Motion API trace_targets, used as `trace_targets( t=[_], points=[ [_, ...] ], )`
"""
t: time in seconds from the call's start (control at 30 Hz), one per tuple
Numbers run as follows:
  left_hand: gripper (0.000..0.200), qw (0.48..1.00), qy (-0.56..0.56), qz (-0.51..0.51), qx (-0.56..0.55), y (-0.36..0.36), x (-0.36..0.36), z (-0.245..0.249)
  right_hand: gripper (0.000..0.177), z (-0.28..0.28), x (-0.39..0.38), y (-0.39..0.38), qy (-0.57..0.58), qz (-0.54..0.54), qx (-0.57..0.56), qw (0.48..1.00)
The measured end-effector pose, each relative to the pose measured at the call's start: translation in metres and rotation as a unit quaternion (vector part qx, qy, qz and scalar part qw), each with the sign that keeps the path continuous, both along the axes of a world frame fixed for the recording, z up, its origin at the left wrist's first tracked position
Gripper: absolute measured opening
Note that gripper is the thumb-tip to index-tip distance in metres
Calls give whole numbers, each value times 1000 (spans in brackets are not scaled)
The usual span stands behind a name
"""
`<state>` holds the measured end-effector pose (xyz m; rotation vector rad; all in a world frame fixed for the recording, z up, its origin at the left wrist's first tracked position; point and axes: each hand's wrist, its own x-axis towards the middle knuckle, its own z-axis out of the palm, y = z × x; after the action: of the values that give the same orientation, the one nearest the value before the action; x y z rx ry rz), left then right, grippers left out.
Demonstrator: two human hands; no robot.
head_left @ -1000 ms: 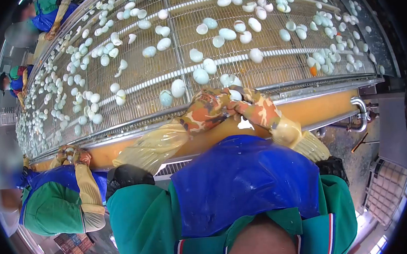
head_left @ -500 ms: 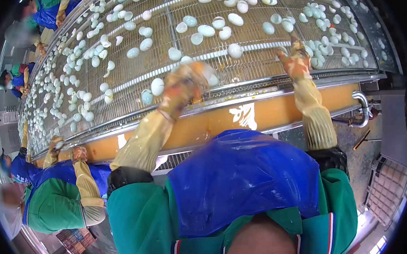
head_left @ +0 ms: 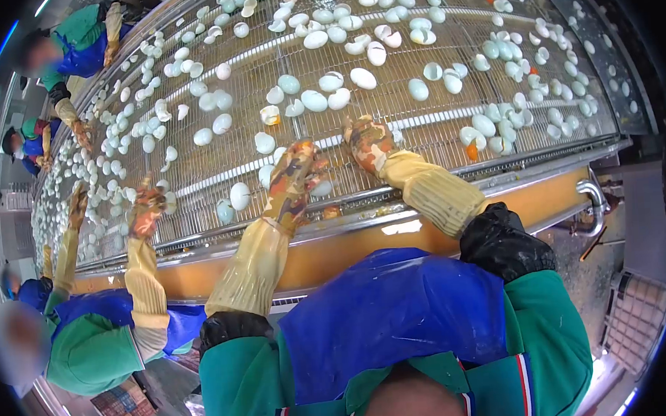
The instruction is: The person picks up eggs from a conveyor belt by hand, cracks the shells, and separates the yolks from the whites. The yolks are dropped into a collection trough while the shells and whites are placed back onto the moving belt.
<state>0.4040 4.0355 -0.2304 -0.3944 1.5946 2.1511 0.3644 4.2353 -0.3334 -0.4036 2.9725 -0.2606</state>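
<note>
My left hand (head_left: 294, 178), in a camouflage-patterned glove with a long cream cuff, is over the near edge of a wire-mesh conveyor. Its fingers curl around a pale eggshell (head_left: 321, 187), which the glove partly hides. My right hand (head_left: 369, 143), gloved alike, reaches in from the right with its fingers stretched forward and nothing visible in them. A small shell piece (head_left: 397, 136) lies just right of it. Pale blue and white eggshells, some broken open, are scattered over the conveyor mesh (head_left: 247, 179). A whole-looking egg (head_left: 240, 196) rests left of my left hand.
A metal rail and an orange-brown trough (head_left: 335, 250) run along the near side. A bent steel pipe (head_left: 597, 207) stands at the right end. On the left, a co-worker's gloved hands (head_left: 148, 208) reach over the same mesh; more people work farther along.
My right hand has moved left, close to my left hand. My left hand has slowed and drawn slightly nearer. The co-worker's hands have reached out over the mesh.
</note>
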Motion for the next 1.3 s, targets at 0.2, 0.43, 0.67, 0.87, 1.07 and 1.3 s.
trace_targets(
  t=[0.2,0.43,0.67,0.87,1.07,1.3],
  points=[
    [47,994,83,-48,-51,39,8,9,24,32,14,32,-7,43,-102,994],
    [55,892,169,-313,-280,113,48,59,22,103,122,105,-122,-39,-552,824],
    [49,939,67,-338,7,136,81,-9,26,114,172,140,39,-11,-450,892],
    [44,938,-72,-311,134,149,84,-11,30,92,110,240,-81,-168,-461,867],
    [46,961,124,-204,-137,191,60,26,32,20,110,343,-126,-316,-723,601],
    [52,971,-9,-235,37,259,42,-51,20,1,84,299,-7,-149,84,985]
  ],
)
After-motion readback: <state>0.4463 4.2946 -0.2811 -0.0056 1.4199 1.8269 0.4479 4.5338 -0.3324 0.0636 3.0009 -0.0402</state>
